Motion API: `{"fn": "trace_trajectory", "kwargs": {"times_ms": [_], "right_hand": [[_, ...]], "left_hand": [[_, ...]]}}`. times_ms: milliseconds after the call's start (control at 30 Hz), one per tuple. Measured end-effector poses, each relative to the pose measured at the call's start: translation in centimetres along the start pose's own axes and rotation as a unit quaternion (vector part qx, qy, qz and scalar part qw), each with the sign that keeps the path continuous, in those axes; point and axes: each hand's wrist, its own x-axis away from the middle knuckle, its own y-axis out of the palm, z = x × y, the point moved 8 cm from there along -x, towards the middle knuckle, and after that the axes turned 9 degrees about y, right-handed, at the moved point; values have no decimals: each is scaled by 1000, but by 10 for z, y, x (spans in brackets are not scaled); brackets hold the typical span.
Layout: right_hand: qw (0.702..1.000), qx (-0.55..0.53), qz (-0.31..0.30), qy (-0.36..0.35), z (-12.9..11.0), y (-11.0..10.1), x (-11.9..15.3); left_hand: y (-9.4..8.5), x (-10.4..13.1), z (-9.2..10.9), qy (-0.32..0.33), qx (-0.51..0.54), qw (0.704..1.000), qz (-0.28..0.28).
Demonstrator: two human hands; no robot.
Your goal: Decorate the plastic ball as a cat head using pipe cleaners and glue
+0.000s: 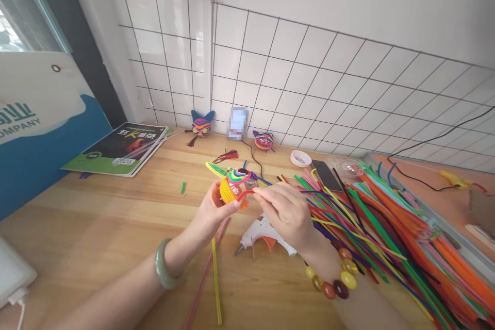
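My left hand is wrapped round a small ornament covered with colourful pipe cleaners, yellow on its left side and striped on top. Part of its clear, bare surface shows on the right. Between the fingertips of my right hand is a red pipe cleaner, lying against the ornament's front. A green, yellow-edged piece sticks out at the ornament's upper left. Just below my hands, a white glue gun lies on the table with its nozzle pointing left.
Many loose pipe cleaners spread over the right side. Two finished ornaments, one blue-eared and one pink-striped, stand by the wall beside a phone. A white bowl, a dark phone and a book lie around.
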Motion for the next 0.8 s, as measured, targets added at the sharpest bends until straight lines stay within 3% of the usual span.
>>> {"fn": "trace_trajectory", "kwargs": {"times_ms": [200,400,600,800], "right_hand": [[1000,-2,-14,22,1,3,1],[999,-14,34,15,0,-3,-1],[997,-73,16,15,2,2,3],[999,-26,20,1,4,4,5]], "left_hand": [[-1,1,-1,-11,20,1000,11],[4,5,-4,-34,45,998,4],[4,6,-6,-32,54,998,16],[4,3,-2,-20,32,999,22]]}}
